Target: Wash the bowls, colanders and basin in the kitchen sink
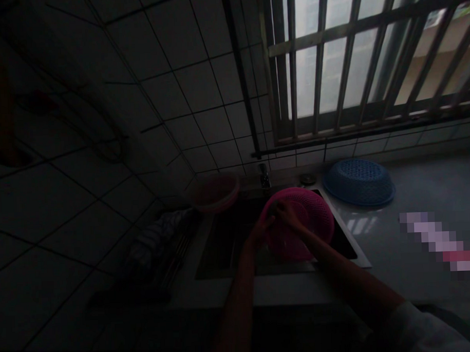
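Observation:
The scene is very dark. A bright pink colander (319,216) sits tilted in the sink (222,243), its perforated inside facing me. At its left side my left hand (260,230) is close to the rim, with fingers bent towards my right hand. My right hand (287,214) reaches into the colander, its fingers curled together. The two hands meet around a small dark patch, and I cannot make out what they hold there. A faucet (264,176) stands behind the sink, above the hands.
A blue basket (358,182) lies upside down on the counter (420,185) at right. Left of the sink is a pinkish basin (216,193), and a striped cloth (152,238) lies nearby. A barred window (331,65) is behind. A blurred-out patch covers part of the right counter.

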A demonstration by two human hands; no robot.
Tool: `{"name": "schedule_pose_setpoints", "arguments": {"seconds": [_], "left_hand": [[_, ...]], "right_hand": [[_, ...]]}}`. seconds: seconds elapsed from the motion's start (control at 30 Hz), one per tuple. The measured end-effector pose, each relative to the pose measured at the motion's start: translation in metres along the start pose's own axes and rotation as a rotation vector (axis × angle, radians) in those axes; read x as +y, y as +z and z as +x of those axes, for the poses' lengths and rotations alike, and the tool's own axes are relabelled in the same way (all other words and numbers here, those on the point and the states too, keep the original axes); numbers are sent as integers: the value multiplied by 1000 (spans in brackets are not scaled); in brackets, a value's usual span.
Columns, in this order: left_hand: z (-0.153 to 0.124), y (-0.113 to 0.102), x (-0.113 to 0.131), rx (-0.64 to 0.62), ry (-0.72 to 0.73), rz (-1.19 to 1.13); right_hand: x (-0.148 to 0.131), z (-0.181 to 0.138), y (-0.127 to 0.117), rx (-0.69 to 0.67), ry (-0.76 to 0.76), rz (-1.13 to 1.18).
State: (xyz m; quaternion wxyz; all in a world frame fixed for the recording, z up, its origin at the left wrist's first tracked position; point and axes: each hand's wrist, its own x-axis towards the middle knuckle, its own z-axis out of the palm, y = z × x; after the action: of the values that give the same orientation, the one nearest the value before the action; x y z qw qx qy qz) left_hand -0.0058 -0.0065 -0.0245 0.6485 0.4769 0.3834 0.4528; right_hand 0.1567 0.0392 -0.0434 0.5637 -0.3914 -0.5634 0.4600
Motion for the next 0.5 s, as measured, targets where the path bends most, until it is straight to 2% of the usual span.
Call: {"name": "schedule_pose_setpoints", "arguments": {"seconds": [0.03,0.07,0.1,0.2,0.23,0.27,0.33,0.43,0.47,0.5], "left_hand": [[-1,1,0,-28,17,-11],[-1,2,0,-37,29,-19],[-1,2,-1,-23,34,-25],[-1,0,0,81,4,-29],[-1,0,1,107,-11,-24],[-1,0,1,119,-20,-19],[-2,2,2,79,-29,-20],[-2,6,2,-25,-13,-38],[-2,7,2,-31,-5,-44],[-2,6,2,-12,4,-50]], "right_hand": [[-2,2,-4,89,-11,-2],[-3,3,-7,113,-12,3],[-4,2,-8,71,-5,10],[-2,-6,0,-266,26,16],[-1,-8,4,-348,25,10],[-1,-9,6,-371,16,-1],[-1,-5,5,-244,-13,-28],[-3,5,-4,108,-56,-63],[-2,5,-7,139,-61,-62],[-1,4,-7,95,-57,-54]]}}
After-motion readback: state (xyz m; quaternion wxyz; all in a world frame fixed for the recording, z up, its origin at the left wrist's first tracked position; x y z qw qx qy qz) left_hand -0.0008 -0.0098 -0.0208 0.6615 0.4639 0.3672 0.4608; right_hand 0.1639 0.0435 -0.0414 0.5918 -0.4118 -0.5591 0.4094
